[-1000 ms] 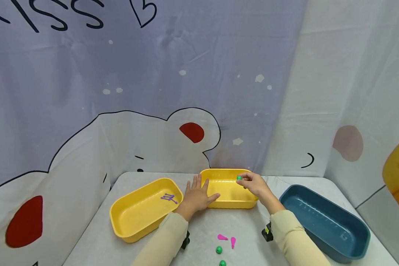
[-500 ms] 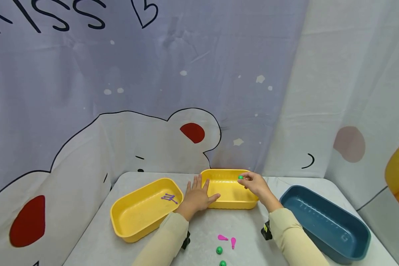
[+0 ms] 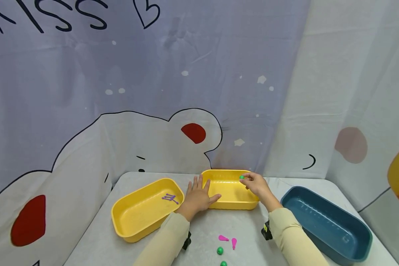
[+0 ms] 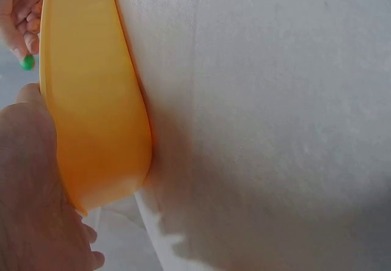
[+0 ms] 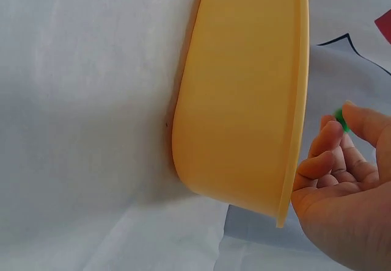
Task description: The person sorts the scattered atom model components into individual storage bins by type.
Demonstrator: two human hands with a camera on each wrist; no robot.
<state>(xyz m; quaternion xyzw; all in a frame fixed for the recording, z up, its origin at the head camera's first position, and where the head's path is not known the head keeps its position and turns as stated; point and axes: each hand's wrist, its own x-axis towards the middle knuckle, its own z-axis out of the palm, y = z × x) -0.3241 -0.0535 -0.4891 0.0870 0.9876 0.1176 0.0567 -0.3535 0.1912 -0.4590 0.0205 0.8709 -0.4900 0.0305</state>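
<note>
In the head view, my right hand is over the right end of the middle yellow bin. Between its thumb and forefinger it pinches a small green ball, also visible in the right wrist view as a green ball beyond the bin's rim. My left hand lies across the left end of the same bin with its fingers spread. The left wrist view has the left hand along the rim of the yellow bin.
Several purple sticks lie in the left yellow bin. A dark blue bin stands at the right. Toward the near edge are two pink pieces, one a pink pin-shaped piece, and two green balls, one a green ball.
The head view has shifted slightly, moving everything a little to the right in the picture. Both hands keep their places at the middle bin, and the green ball stays pinched.
</note>
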